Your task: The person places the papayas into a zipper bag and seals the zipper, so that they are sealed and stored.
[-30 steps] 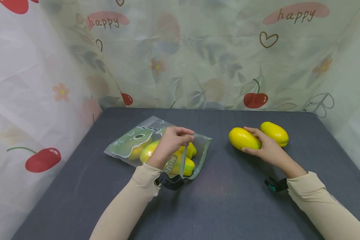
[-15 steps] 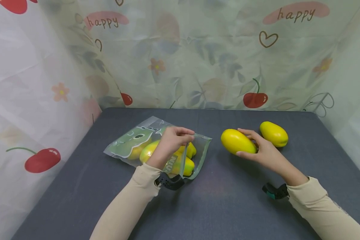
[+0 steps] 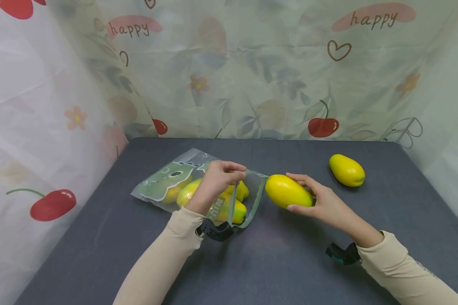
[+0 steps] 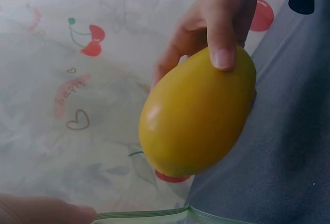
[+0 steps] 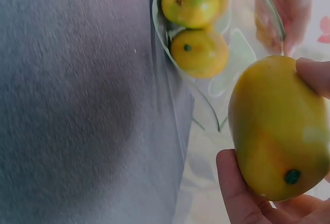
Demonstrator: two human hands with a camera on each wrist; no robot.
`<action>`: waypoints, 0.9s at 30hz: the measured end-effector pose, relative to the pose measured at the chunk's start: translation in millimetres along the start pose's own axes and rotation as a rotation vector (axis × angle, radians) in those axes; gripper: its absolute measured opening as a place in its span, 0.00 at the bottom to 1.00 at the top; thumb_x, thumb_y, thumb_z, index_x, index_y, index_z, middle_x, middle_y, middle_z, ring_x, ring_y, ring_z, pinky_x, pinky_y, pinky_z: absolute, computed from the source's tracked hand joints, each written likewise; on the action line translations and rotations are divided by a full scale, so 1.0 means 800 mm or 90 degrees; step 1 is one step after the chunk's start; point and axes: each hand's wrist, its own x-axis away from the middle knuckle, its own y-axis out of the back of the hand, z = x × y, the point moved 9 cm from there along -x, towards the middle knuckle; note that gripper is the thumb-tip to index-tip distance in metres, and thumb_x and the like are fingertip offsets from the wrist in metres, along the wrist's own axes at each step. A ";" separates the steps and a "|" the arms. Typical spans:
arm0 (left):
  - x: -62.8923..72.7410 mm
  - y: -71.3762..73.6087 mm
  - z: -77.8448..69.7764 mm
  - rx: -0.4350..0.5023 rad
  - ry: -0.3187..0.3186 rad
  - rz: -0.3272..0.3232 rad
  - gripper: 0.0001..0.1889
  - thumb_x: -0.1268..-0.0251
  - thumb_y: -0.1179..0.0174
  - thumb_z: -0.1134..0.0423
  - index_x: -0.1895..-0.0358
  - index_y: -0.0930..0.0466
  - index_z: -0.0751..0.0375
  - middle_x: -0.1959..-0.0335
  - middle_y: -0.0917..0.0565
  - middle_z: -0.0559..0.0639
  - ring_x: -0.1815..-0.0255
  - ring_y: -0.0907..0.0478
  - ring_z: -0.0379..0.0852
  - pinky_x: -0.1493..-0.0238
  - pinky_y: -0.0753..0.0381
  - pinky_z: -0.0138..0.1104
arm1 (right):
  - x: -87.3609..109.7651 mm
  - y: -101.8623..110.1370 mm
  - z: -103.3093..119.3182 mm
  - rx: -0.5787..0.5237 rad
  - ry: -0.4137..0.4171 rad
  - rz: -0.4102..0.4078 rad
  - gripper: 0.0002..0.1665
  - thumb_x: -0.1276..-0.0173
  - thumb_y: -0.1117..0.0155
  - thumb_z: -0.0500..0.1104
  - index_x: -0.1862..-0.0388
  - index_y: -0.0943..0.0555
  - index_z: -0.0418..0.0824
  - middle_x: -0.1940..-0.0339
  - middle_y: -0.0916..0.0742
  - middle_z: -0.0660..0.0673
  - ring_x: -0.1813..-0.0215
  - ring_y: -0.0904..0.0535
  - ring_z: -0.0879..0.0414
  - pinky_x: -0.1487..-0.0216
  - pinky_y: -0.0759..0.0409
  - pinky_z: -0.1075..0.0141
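My left hand point(image 3: 217, 184) pinches the upper lip of a clear zip bag point(image 3: 158, 182) with a green cartoon print, holding its mouth apart on the right side. Several yellow-green fruits point(image 3: 234, 212) lie inside; two of them, stem ends outward, show at the mouth in the right wrist view. My right hand point(image 3: 324, 203) grips a yellow mango point(image 3: 288, 190) between thumb and fingers, just right of the bag's mouth. In the left wrist view this mango point(image 4: 198, 115) hangs beyond the bag's zip edge point(image 4: 144, 214). Its green stem spot point(image 5: 292, 176) faces the right wrist camera.
Another yellow mango point(image 3: 347, 170) lies at the back right of the dark grey table point(image 3: 282, 262). A printed curtain point(image 3: 229, 76) stands behind the table and along both sides.
My right hand has carried the mango leftward and slightly nearer, away from the other mango and up to the bag's mouth. My left hand and the bag have stayed put.
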 end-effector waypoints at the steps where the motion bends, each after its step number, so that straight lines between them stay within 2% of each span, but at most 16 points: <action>1: 0.000 0.000 0.000 0.000 -0.001 0.000 0.12 0.37 0.36 0.63 0.53 0.15 0.62 0.57 0.14 0.52 0.61 0.21 0.46 0.51 0.20 0.41 | 0.000 -0.003 0.001 0.001 0.003 0.001 0.45 0.41 0.28 0.54 0.27 0.37 0.54 0.38 0.23 0.44 0.49 0.24 0.48 0.54 0.23 0.58; 13: 0.002 -0.001 0.000 0.008 -0.002 0.006 0.13 0.37 0.36 0.63 0.51 0.15 0.62 0.56 0.15 0.52 0.61 0.22 0.47 0.50 0.21 0.43 | -0.007 -0.040 0.002 0.011 0.033 0.040 0.43 0.41 0.28 0.55 0.29 0.34 0.52 0.35 0.23 0.46 0.47 0.25 0.52 0.50 0.26 0.55; 20: -0.001 -0.001 0.002 -0.014 0.003 -0.002 0.13 0.37 0.36 0.63 0.51 0.15 0.62 0.55 0.15 0.51 0.59 0.21 0.47 0.49 0.20 0.43 | -0.015 -0.061 0.007 0.011 0.053 0.070 0.42 0.39 0.30 0.55 0.28 0.35 0.51 0.34 0.24 0.47 0.48 0.25 0.53 0.49 0.26 0.56; 24: -0.001 -0.001 0.003 -0.017 0.004 -0.003 0.13 0.37 0.36 0.63 0.51 0.15 0.62 0.55 0.15 0.51 0.58 0.21 0.48 0.49 0.20 0.43 | -0.021 -0.071 0.007 0.008 0.045 0.081 0.42 0.40 0.29 0.54 0.28 0.35 0.51 0.36 0.23 0.46 0.51 0.25 0.54 0.51 0.25 0.57; 27: -0.001 -0.001 0.003 -0.017 0.005 -0.003 0.13 0.37 0.36 0.63 0.52 0.15 0.61 0.55 0.14 0.51 0.58 0.21 0.48 0.49 0.20 0.43 | -0.026 -0.076 0.004 0.016 0.019 0.077 0.41 0.40 0.28 0.54 0.32 0.34 0.46 0.39 0.22 0.44 0.53 0.24 0.54 0.53 0.25 0.59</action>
